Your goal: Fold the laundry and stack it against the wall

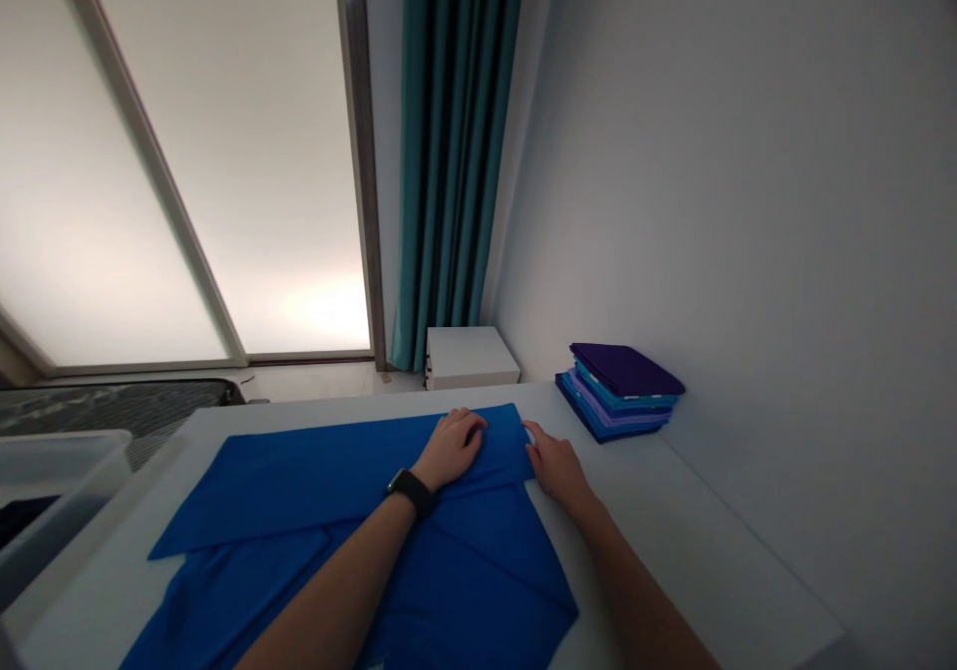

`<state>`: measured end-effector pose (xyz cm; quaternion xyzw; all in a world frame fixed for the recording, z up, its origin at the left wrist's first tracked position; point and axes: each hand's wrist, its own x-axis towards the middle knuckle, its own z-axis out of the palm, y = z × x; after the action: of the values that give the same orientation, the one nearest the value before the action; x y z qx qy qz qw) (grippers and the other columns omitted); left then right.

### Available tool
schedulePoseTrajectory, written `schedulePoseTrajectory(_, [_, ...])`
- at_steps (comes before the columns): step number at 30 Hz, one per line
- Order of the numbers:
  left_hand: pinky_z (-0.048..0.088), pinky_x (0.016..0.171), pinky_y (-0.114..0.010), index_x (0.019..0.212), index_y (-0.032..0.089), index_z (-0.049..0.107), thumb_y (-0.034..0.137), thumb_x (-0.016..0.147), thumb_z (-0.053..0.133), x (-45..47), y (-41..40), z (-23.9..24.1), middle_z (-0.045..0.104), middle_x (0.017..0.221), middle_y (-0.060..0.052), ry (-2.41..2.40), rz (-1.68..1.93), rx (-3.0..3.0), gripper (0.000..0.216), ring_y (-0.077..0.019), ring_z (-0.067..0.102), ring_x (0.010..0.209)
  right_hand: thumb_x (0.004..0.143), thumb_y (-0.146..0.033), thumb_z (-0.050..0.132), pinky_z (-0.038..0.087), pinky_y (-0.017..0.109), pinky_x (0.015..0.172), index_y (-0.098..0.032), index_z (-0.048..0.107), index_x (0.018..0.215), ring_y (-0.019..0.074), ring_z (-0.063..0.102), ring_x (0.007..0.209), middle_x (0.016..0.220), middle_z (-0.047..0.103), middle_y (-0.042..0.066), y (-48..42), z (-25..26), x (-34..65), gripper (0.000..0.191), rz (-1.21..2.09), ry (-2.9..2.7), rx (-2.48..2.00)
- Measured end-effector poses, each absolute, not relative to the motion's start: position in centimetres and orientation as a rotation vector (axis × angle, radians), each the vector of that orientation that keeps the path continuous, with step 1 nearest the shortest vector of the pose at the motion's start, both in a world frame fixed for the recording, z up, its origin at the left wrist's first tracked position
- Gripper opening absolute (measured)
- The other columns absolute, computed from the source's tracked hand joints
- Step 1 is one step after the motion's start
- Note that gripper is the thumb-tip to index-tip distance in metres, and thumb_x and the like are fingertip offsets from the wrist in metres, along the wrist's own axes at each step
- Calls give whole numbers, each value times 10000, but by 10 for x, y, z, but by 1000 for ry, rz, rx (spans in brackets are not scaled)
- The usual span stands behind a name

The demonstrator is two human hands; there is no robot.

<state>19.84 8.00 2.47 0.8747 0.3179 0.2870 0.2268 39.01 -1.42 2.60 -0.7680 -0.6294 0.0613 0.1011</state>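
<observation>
At the far right corner of the blue cloth (pixel 314 491) on the white table (pixel 673 510), both your left hand (pixel 451 448) and right hand (pixel 554 466) are lying open, gripping nothing; you should be pressing evenly, keeping the folded edges flush.

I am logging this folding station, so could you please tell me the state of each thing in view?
blue cloth: partly folded, lying on the table.
left hand: open, flat on the cloth.
right hand: open, at the fold's right edge.
stack of cloths: folded, neatly piled.
curtain: gathered to one side.
bin: uncovered.
</observation>
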Motion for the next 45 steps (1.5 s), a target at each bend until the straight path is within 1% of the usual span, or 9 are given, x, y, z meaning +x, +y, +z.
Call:
schedulePoseTrajectory(4, [368,996,-433,1233,232,584,316,925,448,198,72,26,586,1248,-93,836,673,2677,347,-271,515,1154,942,-206,353,352,324,888,-210,436,1370,224,593,1062,1179,656,91,-16,26,393,435,152,-1876,-2269])
schedulePoseTrajectory(8, [327,1056,-452,1281,221,567,355,939,431,202,68,23,553,1347,-112,845,574,2771,392,-282,484,1236,934,-206,334,345,342,950,-188,510,1330,246,514,1147,1245,600,128,-16,28,388,433,-63,-1857,-2232])
schedulePoseTrajectory(10, [308,1081,-465,1311,208,549,367,942,421,205,66,19,529,1387,-123,893,537,2773,422,-289,458,1282,942,-227,309,304,362,1030,-174,471,1380,246,440,1251,1341,537,132,-15,27,383,470,-102,-1911,-2131])
schedulePoseTrajectory(13, [262,1123,-490,1385,171,476,387,951,385,209,62,12,454,1457,-136,966,485,2778,494,-291,383,1359,956,-269,259,175,379,1137,-170,330,1476,203,244,1412,1529,334,79,-12,20,375,534,-11,-2020,-2030])
schedulePoseTrajectory(15, [229,1145,-493,1422,148,428,389,960,356,211,59,8,401,1490,-135,989,460,2795,526,-280,340,1389,964,-313,229,121,394,1160,-161,276,1498,186,174,1442,1568,245,57,-10,14,373,557,99,-2038,-2073])
schedulePoseTrajectory(17, [215,1155,-487,1438,129,402,389,965,340,212,58,6,370,1505,-137,1003,451,2810,543,-270,317,1403,968,-362,215,97,411,1167,-151,251,1505,187,161,1448,1573,214,54,-9,10,373,579,192,-2025,-2131])
schedulePoseTrajectory(21, [214,1157,-487,1444,129,393,410,966,332,212,57,4,368,1504,-146,1024,479,2824,558,-276,309,1407,965,-396,210,81,432,1170,-154,225,1513,197,151,1452,1577,185,56,-8,6,376,600,228,-2009,-2165])
schedulePoseTrajectory(25, [209,1154,-496,1442,136,398,426,966,316,212,58,2,366,1505,-147,1014,482,2826,563,-279,312,1405,965,-408,210,77,417,1171,-146,223,1514,199,145,1453,1578,175,63,-7,5,377,608,218,-1993,-2171])
schedulePoseTrajectory(45, [183,1171,-468,1458,114,364,424,970,308,202,53,15,341,1520,-127,1111,390,2757,581,-248,271,1425,964,-397,185,65,427,1173,-117,206,1514,188,152,1451,1575,188,66,-5,0,378,617,168,-1960,-2253])
